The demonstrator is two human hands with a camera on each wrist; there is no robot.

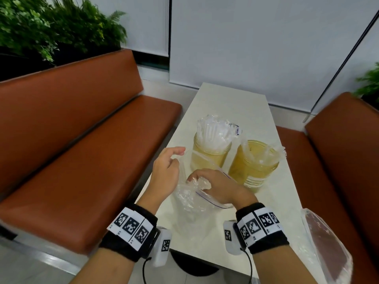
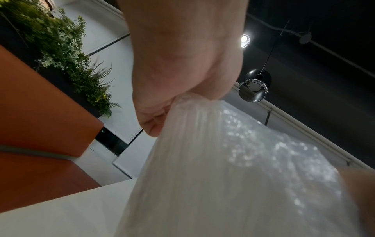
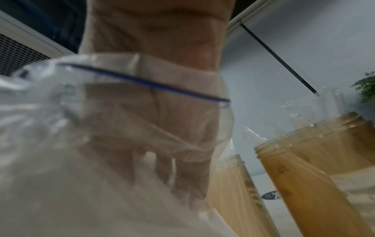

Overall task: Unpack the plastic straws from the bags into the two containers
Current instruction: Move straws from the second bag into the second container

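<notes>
Mid-unpack: right hand (image 1: 217, 186) is reaching into the open zip bag (image 1: 191, 198) on the near table (image 1: 229, 103), fingers curled round crinkly wrapped straws (image 1: 198, 184), probably gripping them. Left hand (image 1: 166, 171) pinches the bag's mouth edge, holding it open. Two amber translucent round containers (image 1: 211, 154) stand just beyond; the left one is packed with straws. Next: lift the bundle clear, drop it into the emptier right container (image 1: 254, 167). The film is thin and slippery.
</notes>
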